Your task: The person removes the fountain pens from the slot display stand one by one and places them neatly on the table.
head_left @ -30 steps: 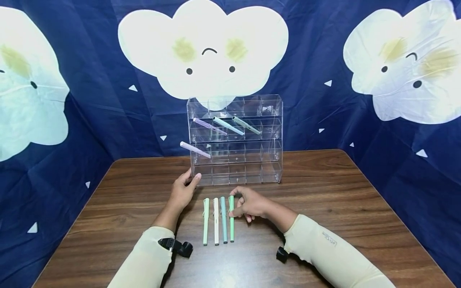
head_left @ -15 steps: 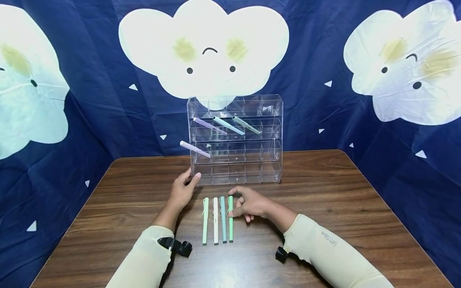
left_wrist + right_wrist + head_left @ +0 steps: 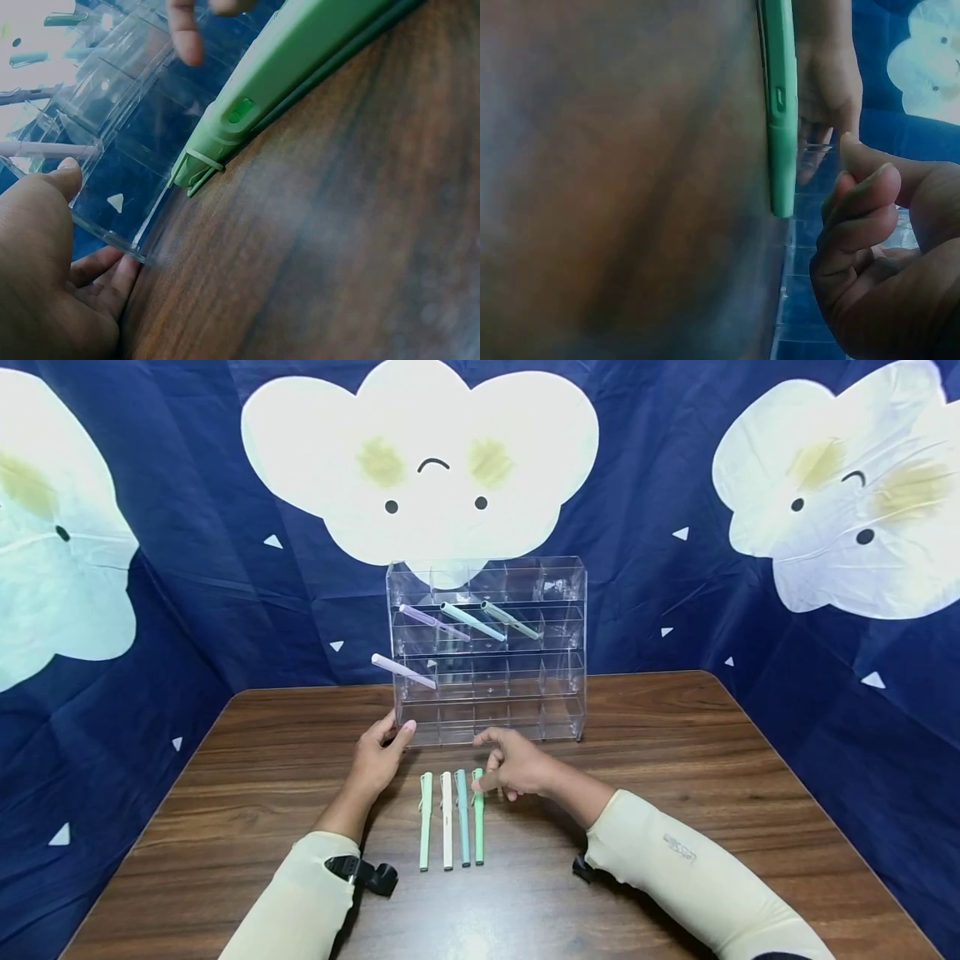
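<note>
Right hand (image 3: 517, 766): I see it shifted toward the rack (image 3: 491, 664) since half a second ago, forefinger extended, gripping nothing.
Green pen (image 3: 478, 831): on the bench (image 3: 637, 760), just beside that hand's thumb; slim, bright green, clipped cap toward the rack, small slot in its side.
Further left of that hand: teal pen (image 3: 462, 827), cream pen (image 3: 447, 827), light-green pen (image 3: 425, 827).
Left hand (image 3: 377, 760): I have it gripping the clear rack's lower corner.

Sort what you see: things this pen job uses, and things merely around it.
Job, apparently: clear rack, four racked pens, four loose pens, left hand, right hand.

Merely around: table, cloud-print backdrop, sleeves, wrist cameras.
</note>
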The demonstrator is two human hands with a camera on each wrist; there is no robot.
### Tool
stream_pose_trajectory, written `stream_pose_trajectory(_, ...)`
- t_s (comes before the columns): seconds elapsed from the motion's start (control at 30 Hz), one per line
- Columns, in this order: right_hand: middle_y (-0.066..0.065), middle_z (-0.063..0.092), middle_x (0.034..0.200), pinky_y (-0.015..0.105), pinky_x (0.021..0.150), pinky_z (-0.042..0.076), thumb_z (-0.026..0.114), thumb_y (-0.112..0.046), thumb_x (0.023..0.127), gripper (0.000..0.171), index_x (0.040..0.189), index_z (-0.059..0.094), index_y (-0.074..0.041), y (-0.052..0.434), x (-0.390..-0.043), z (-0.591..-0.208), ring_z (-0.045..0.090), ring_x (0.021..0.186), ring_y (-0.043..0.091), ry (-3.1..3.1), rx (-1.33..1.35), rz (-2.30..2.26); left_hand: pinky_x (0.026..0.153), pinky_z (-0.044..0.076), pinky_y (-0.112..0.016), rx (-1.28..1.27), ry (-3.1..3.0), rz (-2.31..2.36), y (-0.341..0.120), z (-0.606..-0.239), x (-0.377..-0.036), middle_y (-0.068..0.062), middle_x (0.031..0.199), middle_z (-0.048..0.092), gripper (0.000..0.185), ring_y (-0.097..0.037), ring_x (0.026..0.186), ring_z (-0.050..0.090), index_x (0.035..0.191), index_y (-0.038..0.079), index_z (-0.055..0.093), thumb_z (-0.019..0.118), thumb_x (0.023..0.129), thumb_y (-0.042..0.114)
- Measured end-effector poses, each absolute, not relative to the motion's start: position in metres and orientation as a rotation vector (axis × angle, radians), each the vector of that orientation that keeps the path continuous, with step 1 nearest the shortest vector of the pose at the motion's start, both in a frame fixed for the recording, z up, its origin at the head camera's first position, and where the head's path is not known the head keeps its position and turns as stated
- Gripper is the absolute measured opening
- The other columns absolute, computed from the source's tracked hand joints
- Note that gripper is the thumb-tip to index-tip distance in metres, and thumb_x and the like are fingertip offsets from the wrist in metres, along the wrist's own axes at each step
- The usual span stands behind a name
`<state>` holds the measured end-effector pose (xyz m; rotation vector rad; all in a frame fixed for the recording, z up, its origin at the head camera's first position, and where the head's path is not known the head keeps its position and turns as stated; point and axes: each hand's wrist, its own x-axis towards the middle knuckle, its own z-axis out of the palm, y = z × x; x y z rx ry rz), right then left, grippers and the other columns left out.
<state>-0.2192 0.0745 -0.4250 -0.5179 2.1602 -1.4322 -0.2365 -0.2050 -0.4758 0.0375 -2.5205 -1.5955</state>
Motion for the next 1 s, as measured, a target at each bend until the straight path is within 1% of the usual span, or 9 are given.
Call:
stream_pose_trajectory(0.23, 0.001, 0.063, 0.074, 0.026, 0.044, 0.047, 0.088, -0.001, 0.089, 0.070, 0.151, 0.054, 0.003, 0.060, -0.229, -0.402, 0.050, 0.045, 0.011, 2.354, -0.596, -1.366, 0.108, 0.057, -0.049, 0.034, -2.535, -1.574, -0.208, -0.475, -0.234, -0.024, 0.149, 0.066, 0.062, -0.038, 0.133, 0.069, 0.167, 0.021, 0.046, 0.064, 0.112, 0.041)
stream_pose_trajectory(0.37, 0.000, 0.064, 0.074, 0.025, 0.045, 0.048, 0.089, -0.004, 0.090, 0.061, 0.144, 0.061, 0.001, 0.050, -0.235, -0.388, 0.050, 0.045, 0.010, 2.479, -0.631, -1.336, 0.108, 0.057, -0.048, 0.042, -2.543, -1.563, -0.208, -0.475, -0.233, -0.025, 0.148, 0.067, 0.062, -0.038, 0.132, 0.069, 0.168, 0.021, 0.046, 0.063, 0.112, 0.042)
stream_pose_trajectory(0.47, 0.001, 0.065, 0.075, 0.025, 0.046, 0.049, 0.087, -0.005, 0.093, 0.053, 0.140, 0.065, 0.001, 0.043, -0.240, -0.381, 0.051, 0.045, 0.011, 2.552, -0.677, -1.340, 0.104, 0.059, -0.044, 0.031, -2.541, -1.575, -0.207, -0.475, -0.234, -0.025, 0.147, 0.066, 0.063, -0.038, 0.128, 0.070, 0.168, 0.020, 0.046, 0.064, 0.112, 0.042)
stream_pose_trajectory(0.57, 0.003, 0.064, 0.076, 0.025, 0.051, 0.049, 0.086, -0.008, 0.095, 0.050, 0.140, 0.066, 0.000, 0.035, -0.245, -0.374, 0.052, 0.049, 0.011, 2.619, -0.713, -1.342, 0.098, 0.060, -0.036, 0.018, -2.524, -1.605, -0.206, -0.475, -0.234, -0.025, 0.147, 0.066, 0.062, -0.037, 0.126, 0.071, 0.167, 0.019, 0.046, 0.065, 0.112, 0.040)
stream_pose_trajectory(0.67, 0.003, 0.065, 0.079, 0.026, 0.059, 0.048, 0.085, -0.012, 0.097, 0.049, 0.140, 0.067, -0.002, 0.026, -0.248, -0.368, 0.052, 0.056, 0.011, 2.694, -0.744, -1.335, 0.093, 0.060, -0.030, 0.013, -2.510, -1.624, -0.206, -0.476, -0.236, -0.024, 0.148, 0.065, 0.061, -0.037, 0.127, 0.071, 0.167, 0.019, 0.047, 0.065, 0.111, 0.038)
stream_pose_trajectory(0.77, 0.002, 0.066, 0.083, 0.026, 0.065, 0.046, 0.085, -0.019, 0.098, 0.047, 0.139, 0.068, -0.005, 0.016, -0.252, -0.362, 0.052, 0.062, 0.011, 2.772, -0.770, -1.339, 0.092, 0.060, -0.028, 0.007, -2.518, -1.604, -0.206, -0.475, -0.236, -0.024, 0.147, 0.066, 0.061, -0.035, 0.124, 0.071, 0.167, 0.019, 0.048, 0.065, 0.112, 0.038)
stream_pose_trajectory(0.87, 0.001, 0.067, 0.088, 0.026, 0.064, 0.044, 0.083, -0.023, 0.100, 0.045, 0.139, 0.068, -0.007, 0.008, -0.257, -0.359, 0.050, 0.063, 0.011, 2.847, -0.802, -1.360, 0.092, 0.059, -0.030, 0.004, -2.529, -1.570, -0.206, -0.475, -0.236, -0.023, 0.144, 0.067, 0.061, -0.033, 0.118, 0.073, 0.166, 0.020, 0.048, 0.065, 0.111, 0.040)
stream_pose_trajectory(0.93, 0.001, 0.067, 0.094, 0.025, 0.062, 0.042, 0.082, -0.026, 0.101, 0.046, 0.141, 0.067, -0.009, 0.004, -0.261, -0.358, 0.047, 0.061, 0.010, 2.901, -0.825, -1.367, 0.092, 0.059, -0.031, 0.012, -2.535, -1.564, -0.206, -0.475, -0.236, -0.023, 0.142, 0.068, 0.061, -0.033, 0.114, 0.073, 0.166, 0.021, 0.048, 0.065, 0.112, 0.041)
stream_pose_trajectory(1.0, 0.002, 0.067, 0.100, 0.024, 0.060, 0.040, 0.082, -0.026, 0.101, 0.046, 0.142, 0.067, -0.010, 0.000, -0.266, -0.358, 0.045, 0.060, 0.010, 2.954, -0.846, -1.373, 0.094, 0.058, -0.033, 0.015, -2.536, -1.567, -0.207, -0.475, -0.236, -0.023, 0.141, 0.069, 0.060, -0.033, 0.115, 0.073, 0.166, 0.022, 0.048, 0.065, 0.111, 0.040)
